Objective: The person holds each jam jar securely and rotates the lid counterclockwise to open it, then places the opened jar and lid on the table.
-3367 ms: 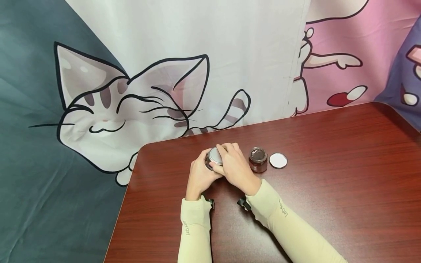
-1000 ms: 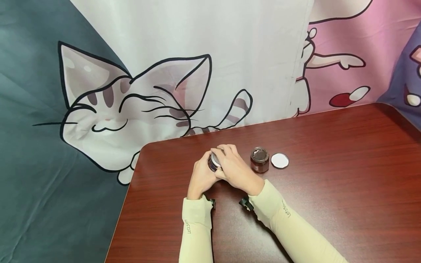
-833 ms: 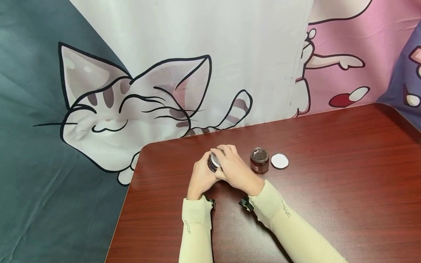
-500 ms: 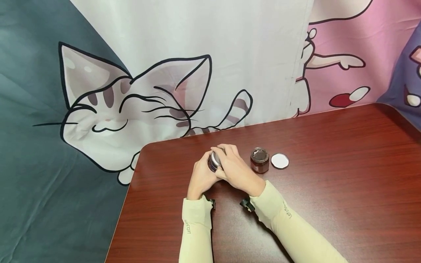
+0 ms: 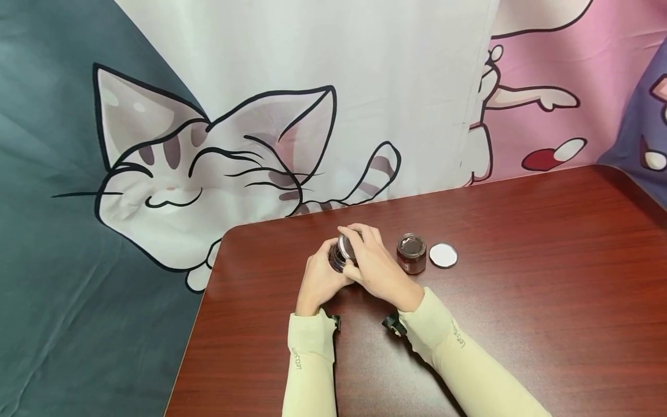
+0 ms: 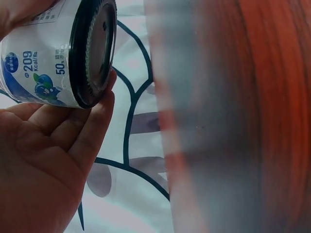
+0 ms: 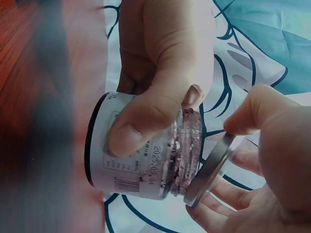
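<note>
My left hand grips a small glass jar around its body, thumb across the printed label. Blueberries are pictured on the jar in the left wrist view, which also shows its dark base. With thumb and fingers, my right hand holds a silver metal lid by its edge. The lid is tilted and has come off the threaded mouth on one side; its lower edge is still close to the rim, and I cannot tell if they touch. The jar's contents are hidden.
To the right of my hands stands a second jar, lidless, with dark contents. Beside it a round lid lies with its white inside up. The reddish wooden table meets a cartoon-printed curtain at the back.
Over the last half second the lid has lifted and tilted away from the jar's mouth, moving up and right with my right hand. My left hand and jar stay nearly in place.
</note>
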Tool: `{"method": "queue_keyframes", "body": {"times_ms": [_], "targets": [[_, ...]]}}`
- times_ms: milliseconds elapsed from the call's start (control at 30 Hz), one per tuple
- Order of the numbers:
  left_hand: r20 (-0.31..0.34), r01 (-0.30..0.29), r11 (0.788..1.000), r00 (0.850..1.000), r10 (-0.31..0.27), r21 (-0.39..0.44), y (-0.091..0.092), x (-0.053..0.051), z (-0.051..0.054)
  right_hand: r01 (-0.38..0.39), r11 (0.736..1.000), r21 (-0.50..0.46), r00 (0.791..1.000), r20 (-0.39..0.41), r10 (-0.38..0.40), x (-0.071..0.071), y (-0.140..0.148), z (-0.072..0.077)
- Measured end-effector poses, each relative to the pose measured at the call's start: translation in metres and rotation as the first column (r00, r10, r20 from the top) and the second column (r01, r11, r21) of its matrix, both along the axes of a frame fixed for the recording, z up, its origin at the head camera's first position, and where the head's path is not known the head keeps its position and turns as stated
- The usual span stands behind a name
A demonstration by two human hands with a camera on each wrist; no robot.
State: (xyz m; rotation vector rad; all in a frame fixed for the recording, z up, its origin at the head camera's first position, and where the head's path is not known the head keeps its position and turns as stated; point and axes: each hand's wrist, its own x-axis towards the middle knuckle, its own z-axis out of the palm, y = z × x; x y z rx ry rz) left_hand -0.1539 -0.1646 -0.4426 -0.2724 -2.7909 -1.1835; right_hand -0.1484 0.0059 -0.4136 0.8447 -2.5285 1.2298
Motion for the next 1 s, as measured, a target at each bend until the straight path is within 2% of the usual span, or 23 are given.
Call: {"method": "queue_keyframes", "body": {"times_ms": [533, 767, 1000], "targets": [[-0.002, -0.034, 0.999, 0.999, 0.034, 0.022, -0.0036, -0.0006, -0.0033, 0.075, 0.994, -0.080, 0.997, -0.012, -0.076, -0.0003, 0.0033, -0.0020], [0.018, -0.063, 0.996, 0.998, 0.062, 0.064, -0.0054, -0.0005, -0.0043, 0.137, 0.988, -0.066, 0.990, 0.037, -0.135, -0.0004, 0.0047, -0.0048], [0.019, -0.076, 0.995, 0.997, 0.075, 0.067, -0.0081, -0.0006, -0.0060, 0.143, 0.988, -0.060, 0.988, 0.060, -0.139, -0.0012, 0.0043, -0.0075]]}}
